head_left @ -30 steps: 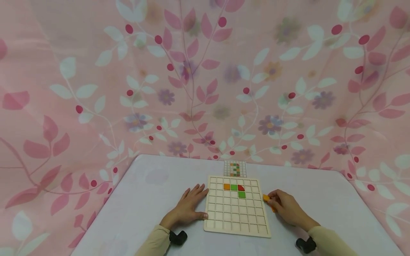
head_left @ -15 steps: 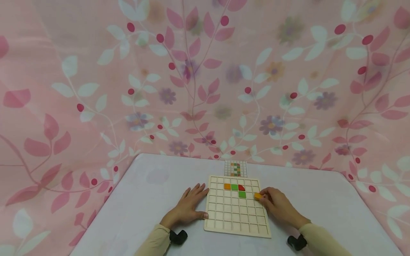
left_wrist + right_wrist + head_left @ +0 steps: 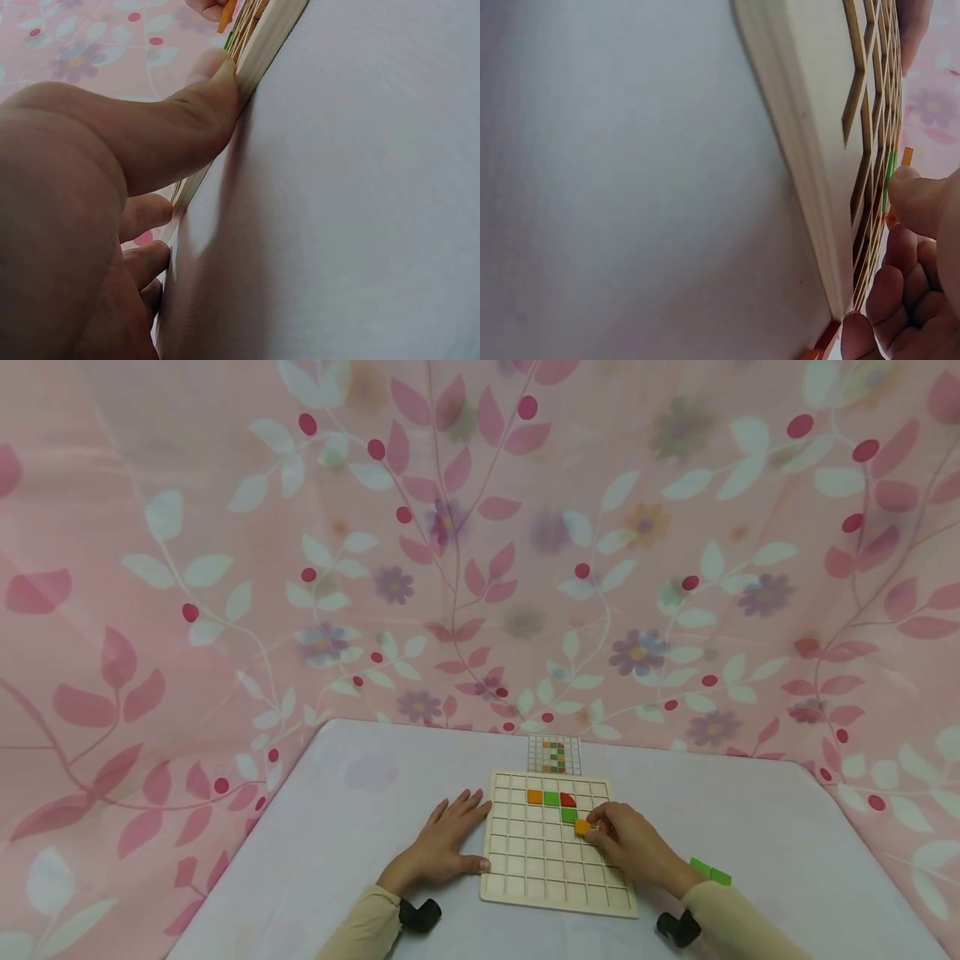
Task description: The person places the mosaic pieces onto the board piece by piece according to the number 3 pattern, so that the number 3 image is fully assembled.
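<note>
A pale wooden grid board [image 3: 525,864] lies on the table. My left hand [image 3: 437,850] rests at its left edge, fingers spread, thumb [image 3: 195,112] touching the rim. Over the board's right part, my right hand [image 3: 637,845] pinches an orange square tile [image 3: 582,827] between thumb and fingers; the tile looks slightly tilted. Just beside it a green tile [image 3: 569,815] sits in a cell. In the row above lie another orange tile [image 3: 534,797], a green tile [image 3: 552,798] and a red tile with one rounded corner [image 3: 567,799].
Behind the board lies a card [image 3: 554,754] printed with a coloured grid pattern. Green tiles [image 3: 710,872] lie by my right forearm, partly hidden. In the right wrist view, a red piece [image 3: 828,336] shows beside the board. A floral curtain [image 3: 480,543] hangs behind the table.
My right hand has moved left with the orange tile, from beside the board to over it, close to the green tile. Green tiles now show by the right forearm. My left hand stays put.
</note>
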`<state>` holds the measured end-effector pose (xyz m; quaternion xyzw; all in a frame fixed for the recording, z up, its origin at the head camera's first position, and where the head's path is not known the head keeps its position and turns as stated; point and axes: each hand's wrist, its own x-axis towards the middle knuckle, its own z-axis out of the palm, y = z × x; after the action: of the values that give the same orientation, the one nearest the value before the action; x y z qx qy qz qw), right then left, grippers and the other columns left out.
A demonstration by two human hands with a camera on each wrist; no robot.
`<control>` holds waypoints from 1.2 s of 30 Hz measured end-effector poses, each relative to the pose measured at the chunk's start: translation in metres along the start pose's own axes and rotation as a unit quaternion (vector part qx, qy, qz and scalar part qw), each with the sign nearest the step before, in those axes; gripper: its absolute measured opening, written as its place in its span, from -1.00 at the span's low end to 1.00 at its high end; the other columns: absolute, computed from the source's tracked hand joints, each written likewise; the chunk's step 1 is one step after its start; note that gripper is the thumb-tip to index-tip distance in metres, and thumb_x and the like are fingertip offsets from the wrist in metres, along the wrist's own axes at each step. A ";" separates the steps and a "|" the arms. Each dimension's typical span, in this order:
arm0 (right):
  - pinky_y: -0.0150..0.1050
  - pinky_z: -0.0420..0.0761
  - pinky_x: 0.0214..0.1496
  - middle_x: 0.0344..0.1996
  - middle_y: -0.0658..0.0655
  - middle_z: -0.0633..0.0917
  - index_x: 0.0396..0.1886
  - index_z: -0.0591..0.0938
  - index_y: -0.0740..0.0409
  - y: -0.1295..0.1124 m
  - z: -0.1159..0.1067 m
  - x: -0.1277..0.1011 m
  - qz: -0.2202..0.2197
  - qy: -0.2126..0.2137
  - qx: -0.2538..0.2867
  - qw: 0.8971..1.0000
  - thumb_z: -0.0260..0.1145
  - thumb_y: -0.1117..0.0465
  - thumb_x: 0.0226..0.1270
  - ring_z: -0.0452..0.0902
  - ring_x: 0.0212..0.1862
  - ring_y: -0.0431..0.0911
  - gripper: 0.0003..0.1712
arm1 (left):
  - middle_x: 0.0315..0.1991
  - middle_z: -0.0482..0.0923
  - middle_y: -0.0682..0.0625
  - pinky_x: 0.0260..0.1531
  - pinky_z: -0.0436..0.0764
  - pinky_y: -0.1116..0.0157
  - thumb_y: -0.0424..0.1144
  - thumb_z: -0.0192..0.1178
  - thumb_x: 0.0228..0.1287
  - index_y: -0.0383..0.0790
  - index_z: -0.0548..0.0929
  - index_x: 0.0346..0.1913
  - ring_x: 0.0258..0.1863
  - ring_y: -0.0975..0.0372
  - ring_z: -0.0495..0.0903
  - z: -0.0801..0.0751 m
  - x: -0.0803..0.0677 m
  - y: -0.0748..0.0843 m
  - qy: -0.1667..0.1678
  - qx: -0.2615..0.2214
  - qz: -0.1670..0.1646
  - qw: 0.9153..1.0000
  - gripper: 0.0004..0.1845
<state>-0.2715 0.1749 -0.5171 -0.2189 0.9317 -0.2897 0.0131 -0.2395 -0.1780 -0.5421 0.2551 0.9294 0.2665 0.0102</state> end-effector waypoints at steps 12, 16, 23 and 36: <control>-0.41 0.39 -0.46 -0.51 -0.13 0.48 -0.13 0.63 -0.02 -0.007 0.005 0.002 -0.003 -0.013 0.007 1.000 0.43 0.10 0.27 0.36 -0.43 -0.27 -0.78 | 0.58 0.01 -0.12 0.46 -0.12 -0.21 0.23 0.34 0.12 -0.11 0.19 0.54 0.57 -0.06 -0.09 -0.001 0.000 0.001 -0.001 -0.002 0.001 1.000 0.00; -0.41 0.41 -0.47 -0.51 -0.13 0.50 -0.17 0.65 -0.02 -0.007 0.004 0.003 -0.025 -0.007 0.025 0.999 0.46 0.12 0.24 0.37 -0.45 -0.28 -0.80 | 0.58 0.01 -0.12 0.46 -0.13 -0.21 0.22 0.34 0.12 -0.11 0.19 0.54 0.57 -0.06 -0.09 -0.002 0.000 0.001 -0.001 -0.001 0.000 1.000 0.00; -0.43 0.42 -0.48 -0.51 -0.16 0.50 -0.24 0.66 -0.05 -0.003 0.005 0.004 -0.057 -0.010 0.040 0.997 0.47 0.14 0.22 0.37 -0.47 -0.30 -0.84 | 0.57 0.02 -0.14 0.46 -0.12 -0.22 0.21 0.35 0.11 -0.13 0.19 0.54 0.57 -0.07 -0.09 -0.002 0.000 0.002 -0.003 -0.001 0.003 1.000 0.00; -0.42 0.43 -0.48 -0.50 -0.16 0.52 -0.31 0.69 -0.07 -0.005 0.006 0.005 -0.041 -0.016 0.059 0.997 0.48 0.12 0.21 0.38 -0.47 -0.29 -0.89 | 0.57 0.02 -0.13 0.46 -0.11 -0.21 0.24 0.34 0.11 -0.12 0.18 0.54 0.57 -0.06 -0.07 -0.003 0.000 0.003 -0.002 0.004 -0.001 1.000 0.01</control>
<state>-0.2733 0.1663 -0.5189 -0.2603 0.9028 -0.3410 0.0286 -0.2388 -0.1768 -0.5383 0.2547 0.9306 0.2627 0.0111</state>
